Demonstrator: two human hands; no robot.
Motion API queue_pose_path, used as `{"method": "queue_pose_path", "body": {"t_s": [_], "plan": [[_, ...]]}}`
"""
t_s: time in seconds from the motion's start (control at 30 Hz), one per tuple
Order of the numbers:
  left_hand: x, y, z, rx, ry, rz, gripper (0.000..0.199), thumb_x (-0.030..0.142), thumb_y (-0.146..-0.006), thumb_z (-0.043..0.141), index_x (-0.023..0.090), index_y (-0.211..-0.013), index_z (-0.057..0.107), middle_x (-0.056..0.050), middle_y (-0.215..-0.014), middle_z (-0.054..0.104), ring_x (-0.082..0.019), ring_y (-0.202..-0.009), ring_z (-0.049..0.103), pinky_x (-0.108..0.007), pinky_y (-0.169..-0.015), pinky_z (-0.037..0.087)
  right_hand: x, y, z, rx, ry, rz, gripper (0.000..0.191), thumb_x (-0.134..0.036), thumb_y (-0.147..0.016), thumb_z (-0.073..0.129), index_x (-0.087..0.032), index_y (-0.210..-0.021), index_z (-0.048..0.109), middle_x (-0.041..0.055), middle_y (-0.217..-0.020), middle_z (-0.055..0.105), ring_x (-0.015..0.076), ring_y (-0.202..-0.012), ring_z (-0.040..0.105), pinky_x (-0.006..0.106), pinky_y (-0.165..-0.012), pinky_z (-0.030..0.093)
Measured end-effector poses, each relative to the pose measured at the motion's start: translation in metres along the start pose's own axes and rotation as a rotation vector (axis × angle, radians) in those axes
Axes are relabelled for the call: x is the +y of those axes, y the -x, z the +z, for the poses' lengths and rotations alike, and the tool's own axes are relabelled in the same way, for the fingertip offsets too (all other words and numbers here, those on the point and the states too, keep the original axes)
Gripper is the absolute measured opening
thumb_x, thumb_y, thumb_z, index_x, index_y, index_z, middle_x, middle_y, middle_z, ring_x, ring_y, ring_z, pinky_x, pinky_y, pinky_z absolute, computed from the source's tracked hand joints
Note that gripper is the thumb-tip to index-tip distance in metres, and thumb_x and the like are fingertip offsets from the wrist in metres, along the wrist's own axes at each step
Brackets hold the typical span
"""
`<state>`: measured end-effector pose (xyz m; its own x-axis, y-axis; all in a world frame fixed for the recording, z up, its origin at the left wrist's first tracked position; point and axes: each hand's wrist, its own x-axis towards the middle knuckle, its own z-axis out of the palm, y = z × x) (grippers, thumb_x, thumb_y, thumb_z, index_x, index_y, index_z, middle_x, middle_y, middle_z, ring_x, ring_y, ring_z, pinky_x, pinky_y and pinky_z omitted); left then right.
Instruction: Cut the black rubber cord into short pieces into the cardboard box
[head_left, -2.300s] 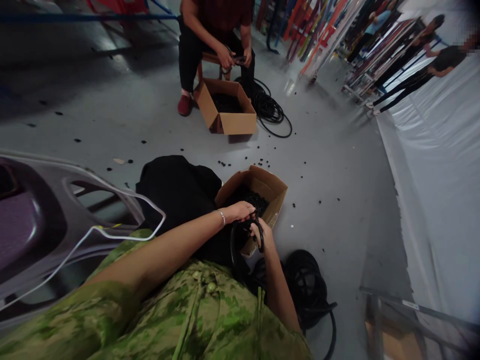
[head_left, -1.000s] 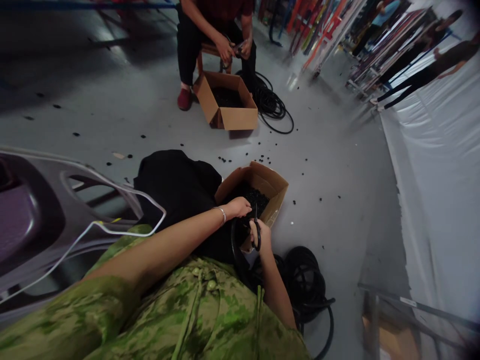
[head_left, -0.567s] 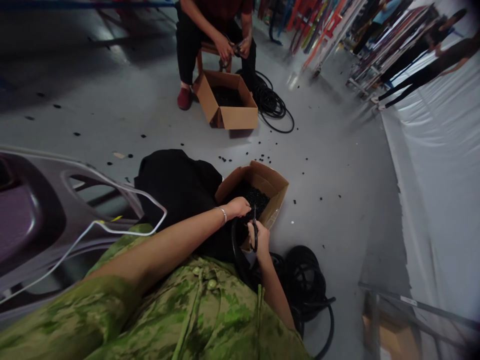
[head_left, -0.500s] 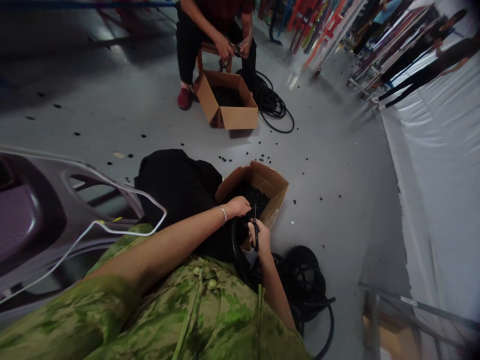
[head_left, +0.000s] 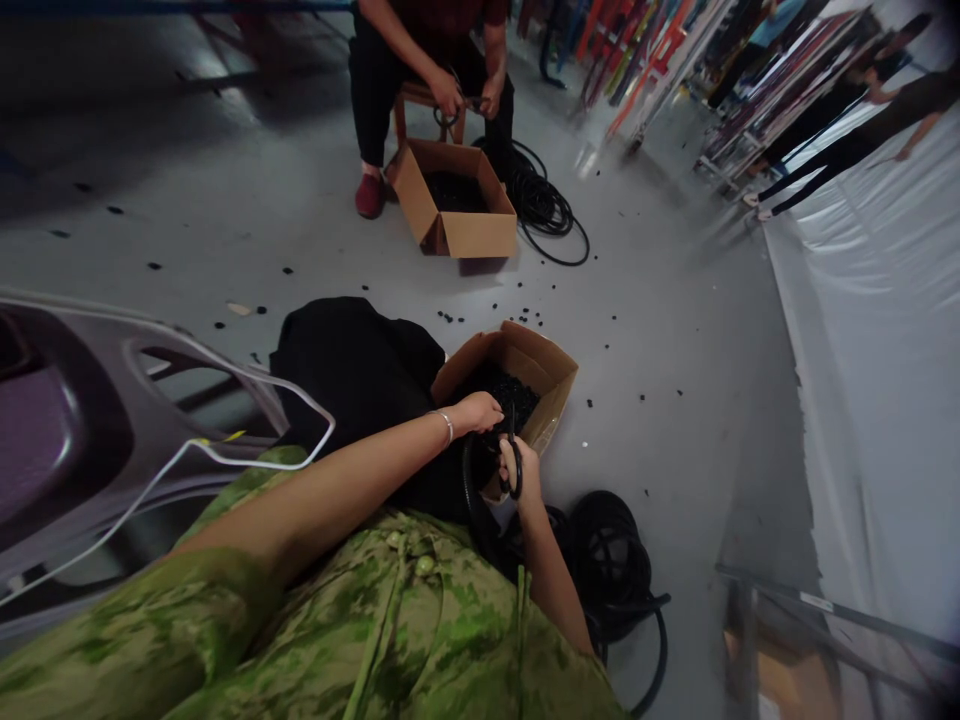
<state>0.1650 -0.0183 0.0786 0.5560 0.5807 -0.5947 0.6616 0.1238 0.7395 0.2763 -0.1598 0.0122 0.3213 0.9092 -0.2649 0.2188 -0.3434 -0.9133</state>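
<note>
Our left grip [head_left: 480, 412] is closed, thumb against fingers, seemingly on the black hose [head_left: 469, 480], though the contact itself is too small to make out. From beneath that grip the hose bends down toward us, its long axis passing left of our right grip [head_left: 530, 472], so the left is nearer. The right is curled through the handles of the scissors [head_left: 512, 432], whose blades point away from us, just right of our left fingertips; whether they stand apart we cannot tell. Below both grips sits the open cardboard box [head_left: 553, 400] with small black pieces [head_left: 519, 394] inside.
</note>
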Motion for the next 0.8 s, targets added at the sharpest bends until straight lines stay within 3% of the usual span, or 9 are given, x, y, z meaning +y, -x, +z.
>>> {"method": "queue_pose_path", "body": {"t_s": [0.2, 0.47, 0.63, 0.8], "plan": [[0.001, -0.001, 0.002, 0.004, -0.006, -0.027, 0.022, 0.022, -0.084, 0.053, 0.013, -0.065, 0.061, 0.003, -0.051, 0.047, -0.007, -0.039, 0.036, -0.022, -0.042, 0.025, 0.003, 0.005, 0.000, 0.067, 0.177, -0.091, 0.046, -0.055, -0.091, 0.047, -0.015, -0.097, 0.068, -0.0029, -0.055, 0.050, 0.0116, -0.050, 0.046, 0.021, -0.047, 0.037], [0.002, -0.001, -0.001, 0.069, -0.051, -0.085, 0.018, 0.023, -0.084, 0.055, 0.013, -0.073, 0.066, 0.002, -0.051, 0.050, -0.008, -0.041, 0.037, -0.022, -0.045, 0.026, 0.000, 0.010, 0.006, 0.174, 0.301, -0.170, 0.041, -0.050, -0.092, 0.046, -0.016, -0.094, 0.069, 0.0026, -0.073, 0.064, 0.0148, -0.066, 0.057, 0.024, -0.063, 0.045], [0.004, 0.000, -0.001, 0.061, -0.039, -0.081, 0.023, 0.024, -0.085, 0.053, 0.012, -0.069, 0.064, 0.001, -0.051, 0.049, -0.008, -0.041, 0.037, -0.023, -0.045, 0.026, -0.003, 0.010, 0.005, 0.062, 0.069, 0.017, 0.043, -0.052, -0.089, 0.049, -0.015, -0.102, 0.065, -0.0030, -0.060, 0.054, 0.0103, -0.045, 0.047, 0.021, -0.044, 0.038], [0.005, 0.000, 0.000, 0.037, 0.040, -0.032, 0.025, 0.026, -0.087, 0.054, 0.012, -0.068, 0.063, 0.002, -0.053, 0.050, -0.007, -0.041, 0.036, -0.022, -0.043, 0.026, -0.004, 0.011, -0.001, -0.008, -0.100, 0.017, 0.045, -0.051, -0.088, 0.052, -0.014, -0.114, 0.060, 0.0001, -0.070, 0.060, 0.0104, -0.052, 0.053, 0.021, -0.049, 0.042]]}}
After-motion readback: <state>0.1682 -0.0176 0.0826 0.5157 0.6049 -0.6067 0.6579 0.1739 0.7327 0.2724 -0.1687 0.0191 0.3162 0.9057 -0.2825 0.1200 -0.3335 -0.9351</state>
